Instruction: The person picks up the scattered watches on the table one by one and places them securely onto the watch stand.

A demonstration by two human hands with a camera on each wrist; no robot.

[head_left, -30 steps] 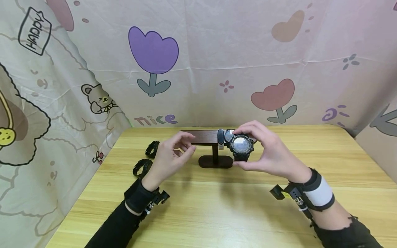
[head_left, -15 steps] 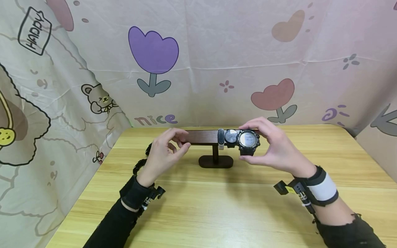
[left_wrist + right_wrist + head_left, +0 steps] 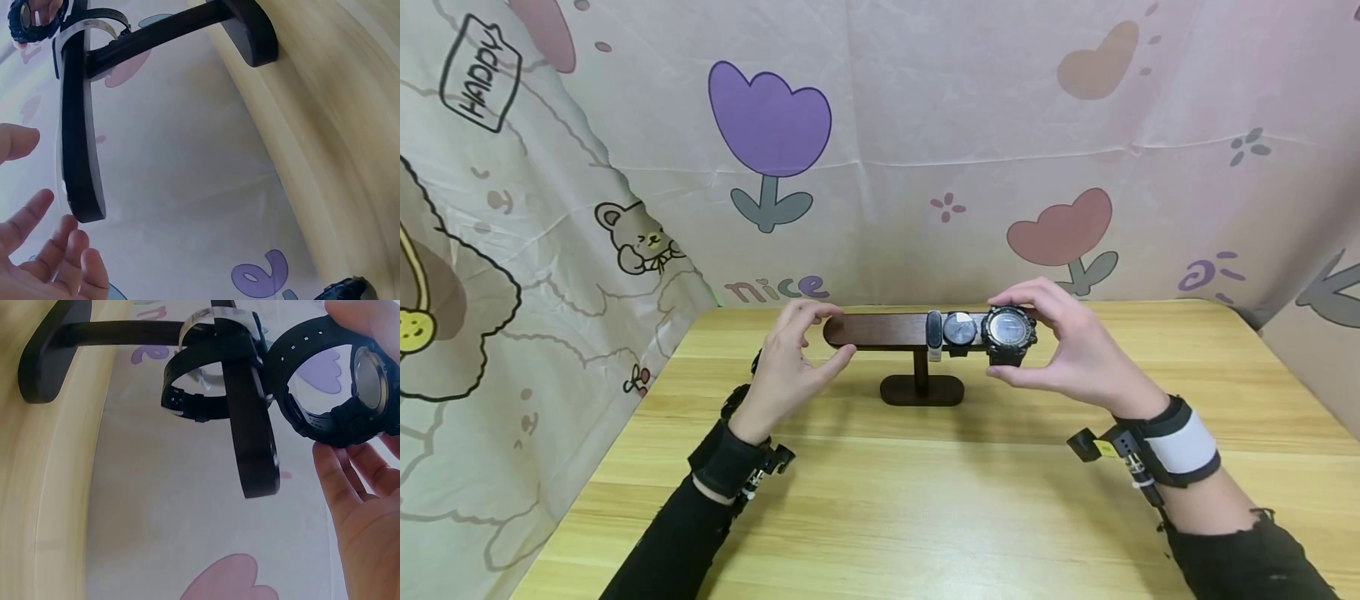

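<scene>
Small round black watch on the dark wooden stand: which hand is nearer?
Right. The right hand is close beside the watch; the left hand is at the left end of the stand.

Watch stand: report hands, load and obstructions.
Right hand holds large black watch in front of stand, not looped round it. Left hand empty, near stand's left end. Possible obstruction: smaller watch beside slim band on stand.

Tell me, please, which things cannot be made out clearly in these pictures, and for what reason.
Head view: two black, curved objects, mostly hidden behind the left hand.
Head view: large round black watch, its display too small to read.
Left wrist view: a black, bumpy object, cut off by the bottom edge.
Right wrist view: dark brown wooden stand, its bar cut off by the top edge.
</scene>
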